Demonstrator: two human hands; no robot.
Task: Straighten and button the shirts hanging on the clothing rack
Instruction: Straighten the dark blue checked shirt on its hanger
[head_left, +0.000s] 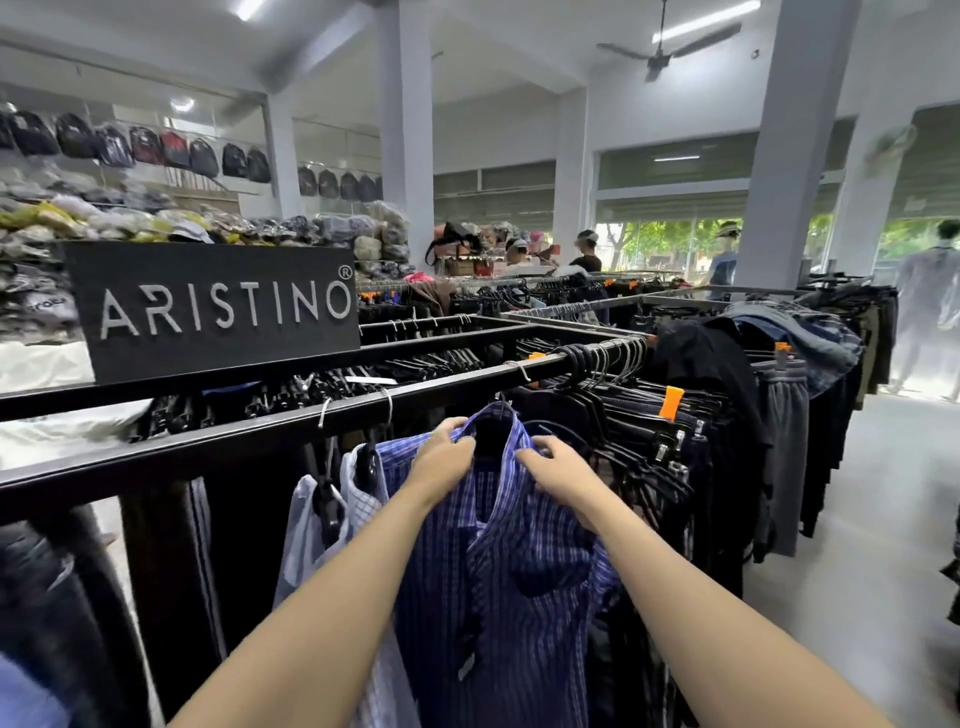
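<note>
The left hand (441, 462) grips the left side of the collar of the blue striped shirt (498, 571); its fingers (457, 434) are curled closed over the fabric edge. The right hand (558, 470) grips the right side of the collar, its fingers (540, 447) bent and pinching the cloth. Both hands sit just beside the black hanger (491, 436) that carries the shirt, one on each side of the open neck.

The shirt hangs from the near black rack rail (218, 447), which runs from near left to far right. Its front placket is open below the collar. The long axis of the shirt runs vertically, collar up, with the front facing the camera. Just to the left hang a white checked shirt (363, 499) and a pale shirt (304, 525). To the right, dark garments (675, 467) crowd the rail on black hangers, some with orange size tags (674, 402).

A black sign (218, 312) reading ARISTINO stands on the rack at the far left. Backpacks (145, 148) line the far left wall. White pillars (795, 145) and a ceiling fan (660, 52) occupy the far right. The floor (857, 571) is pale.
</note>
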